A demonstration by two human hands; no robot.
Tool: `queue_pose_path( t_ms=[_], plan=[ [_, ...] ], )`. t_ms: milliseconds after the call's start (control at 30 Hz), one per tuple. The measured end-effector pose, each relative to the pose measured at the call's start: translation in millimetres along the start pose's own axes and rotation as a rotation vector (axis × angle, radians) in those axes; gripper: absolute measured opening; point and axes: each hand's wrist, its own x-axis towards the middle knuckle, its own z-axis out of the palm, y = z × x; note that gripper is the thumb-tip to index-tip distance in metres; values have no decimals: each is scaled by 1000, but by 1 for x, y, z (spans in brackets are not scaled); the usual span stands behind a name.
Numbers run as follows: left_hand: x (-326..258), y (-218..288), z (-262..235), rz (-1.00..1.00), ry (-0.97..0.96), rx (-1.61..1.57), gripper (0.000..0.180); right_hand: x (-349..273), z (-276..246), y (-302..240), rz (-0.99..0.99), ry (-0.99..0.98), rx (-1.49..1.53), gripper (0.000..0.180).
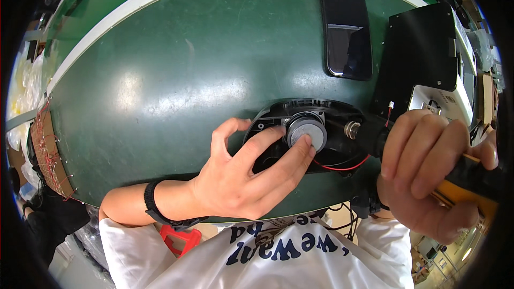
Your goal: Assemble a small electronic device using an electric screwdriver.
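Head view: left hand [243, 174] on speaker [305, 131], right hand [428, 168] around screwdriver [471, 179].

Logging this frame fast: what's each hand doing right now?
Left hand: open, fingers spread, fingertips pressing the round grey speaker in the black housing.
Right hand: closed around the black-and-yellow power screwdriver.

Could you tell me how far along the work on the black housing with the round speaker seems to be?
Done: the round silver speaker already sits inside the oval black plastic housing, its red wire attached. In hand: the left hand presses on the speaker, and the right hand grips a black-and-yellow power screwdriver beside it. Left: probably fastening; no screws are visible.
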Motion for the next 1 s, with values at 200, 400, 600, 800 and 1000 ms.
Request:
queue_pose_path(
  t_ms=[200,400,600,800,1000],
  plan=[
    [-1,-3,-1,40,-26,-1,31,1,0,-1,12,0,-24,55],
    [-2,-4,-1,30,-22,5,32,0,4,9,-11,9,31,56],
    [0,-5,1,28,-14,-10,34,2,8,6,-17,67,17,57],
    [1,-6,2,23,-17,-14,34,4,-2,2,11,-2,32,55],
    [-1,-5,-3,31,-63,-5,34,6,7,0,62,-25,-25,49]
  ],
)
